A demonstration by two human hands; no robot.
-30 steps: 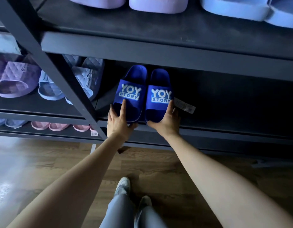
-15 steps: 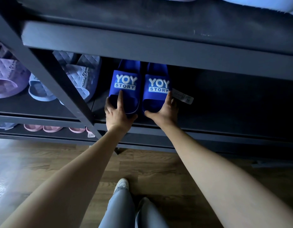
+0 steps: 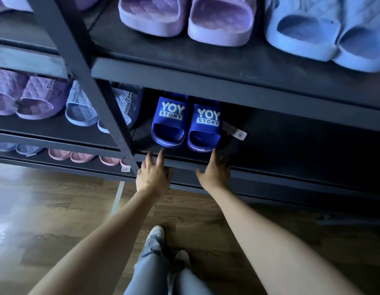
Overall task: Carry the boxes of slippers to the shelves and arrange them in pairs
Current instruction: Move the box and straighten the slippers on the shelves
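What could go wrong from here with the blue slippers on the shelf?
1. The blue slippers stand close to the shelf edge. The left hand and right hand, both open, are at their toes, so a brush could knock them off.
2. The tag sticks out sideways and might snag a finger.

Both arms are stretched out forward and down, bare, coming closer together toward the wrists. The left hand (image 3: 153,174) is palm down with its fingers (image 3: 161,154) straight and a bit spread, holding nothing, and the right hand (image 3: 214,174) is pretty much a mirror of it, fingers (image 3: 213,155) straight and pointing ahead, thumb sticking out toward the left hand. The two hands sit side by side at about the same level, apart, not touching each other.
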